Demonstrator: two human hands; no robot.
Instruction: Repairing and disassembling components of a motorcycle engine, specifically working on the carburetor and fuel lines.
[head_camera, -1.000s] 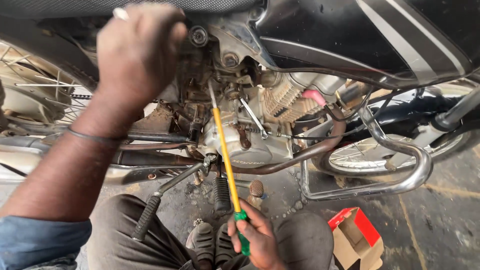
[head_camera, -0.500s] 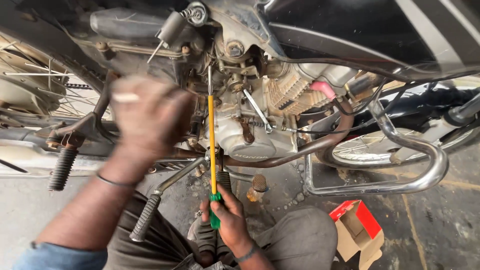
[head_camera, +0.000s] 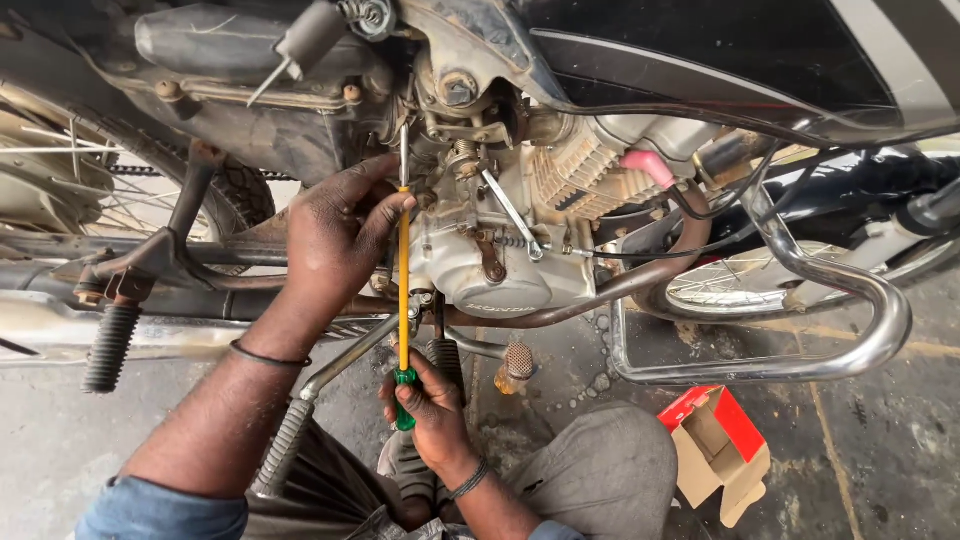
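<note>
A long screwdriver (head_camera: 404, 290) with a yellow shaft and green handle points straight up into the motorcycle's carburettor area (head_camera: 455, 150). My right hand (head_camera: 425, 405) grips its green handle low in the view. My left hand (head_camera: 340, 235) rests against the upper part of the yellow shaft, fingers curled around it, just left of the silver engine casing (head_camera: 500, 270). The metal tip reaches up beside a spring and screw on the engine.
A chrome crash guard (head_camera: 850, 350) curves at the right. An open red and brown cardboard box (head_camera: 715, 445) lies on the concrete floor. Black footpegs (head_camera: 110, 345) stick out at left, with the spoked rear wheel (head_camera: 60, 180) behind. My knees are below.
My left hand came down from the top of the bike and settled on the screwdriver shaft. The screwdriver swung from tilted to upright, its tip now in the carburettor area.
</note>
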